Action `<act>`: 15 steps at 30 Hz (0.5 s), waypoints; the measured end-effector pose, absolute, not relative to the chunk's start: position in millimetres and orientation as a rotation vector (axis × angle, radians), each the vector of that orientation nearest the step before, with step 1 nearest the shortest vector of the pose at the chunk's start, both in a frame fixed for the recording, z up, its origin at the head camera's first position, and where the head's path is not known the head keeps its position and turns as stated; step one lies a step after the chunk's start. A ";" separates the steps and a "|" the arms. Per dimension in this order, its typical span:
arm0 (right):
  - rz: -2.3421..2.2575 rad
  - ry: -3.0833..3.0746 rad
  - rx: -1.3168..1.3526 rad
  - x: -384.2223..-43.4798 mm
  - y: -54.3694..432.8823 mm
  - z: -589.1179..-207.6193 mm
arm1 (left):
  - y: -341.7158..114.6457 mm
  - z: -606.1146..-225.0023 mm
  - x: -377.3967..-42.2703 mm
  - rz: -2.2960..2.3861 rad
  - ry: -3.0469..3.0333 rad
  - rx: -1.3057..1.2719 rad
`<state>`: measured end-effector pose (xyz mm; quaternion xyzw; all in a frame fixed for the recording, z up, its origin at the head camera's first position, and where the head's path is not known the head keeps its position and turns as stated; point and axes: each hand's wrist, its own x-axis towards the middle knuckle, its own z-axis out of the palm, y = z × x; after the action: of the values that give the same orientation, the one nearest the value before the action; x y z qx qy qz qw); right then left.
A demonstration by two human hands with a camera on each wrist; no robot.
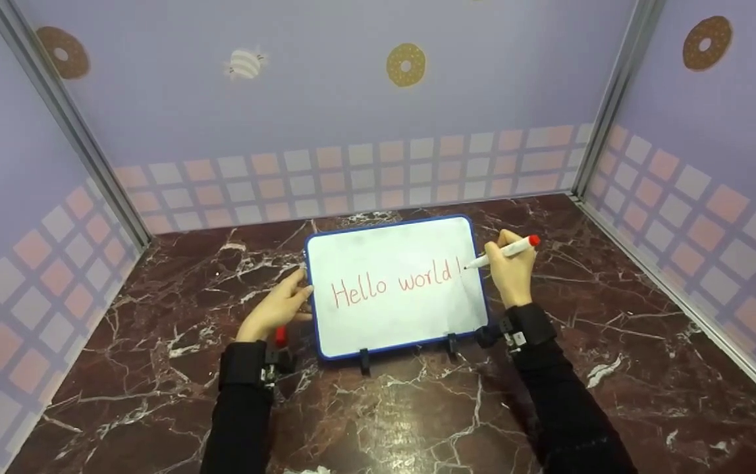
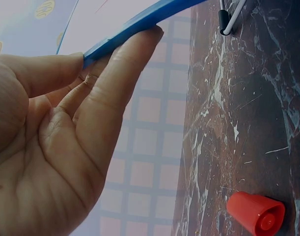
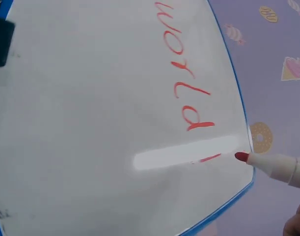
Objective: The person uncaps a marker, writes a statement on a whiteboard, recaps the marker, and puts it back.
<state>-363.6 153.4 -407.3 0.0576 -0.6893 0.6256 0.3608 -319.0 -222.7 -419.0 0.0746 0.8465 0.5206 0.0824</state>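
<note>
A blue-framed whiteboard (image 1: 398, 316) leans on a stand with black-tipped feet and bears "Hello world!" in red. The person's left hand (image 1: 280, 304) pinches its left edge; in the left wrist view, the thumb lies on the front and the fingers (image 2: 115, 83) behind the blue rim. In the right hand (image 1: 512, 270) is a white marker (image 1: 513, 248) with a red end, gripped like a pen. Its red tip (image 3: 241, 156) points at the board's right part, beside the exclamation mark; whether it touches the surface I cannot tell. Only a bit of that hand shows in the right wrist view.
A red marker cap (image 2: 255, 212) lies on the dark marble-patterned table (image 1: 174, 395), near the left wrist. Purple walls (image 1: 325, 105) with printed sweets and checks enclose the table at the back and sides. A black stand foot (image 1: 365, 362) juts forward below the board.
</note>
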 end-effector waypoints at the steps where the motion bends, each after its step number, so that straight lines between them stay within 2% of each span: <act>1: 1.624 -1.764 0.154 -359.0 153.2 -401.6 | -222.6 -418.9 -318.8 1.549 2.537 0.228; 8: 1.739 -1.712 0.159 -337.1 157.0 -375.4 | -220.6 -420.0 -320.8 1.540 2.599 0.222; 15: 2.026 -1.461 0.126 -363.5 179.8 -392.0 | -222.3 -419.8 -321.2 1.587 2.547 0.221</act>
<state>-363.5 179.8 -392.0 0.0479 -0.5545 0.7688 0.3148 -321.2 -222.3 -419.8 0.0734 0.8446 0.5261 0.0662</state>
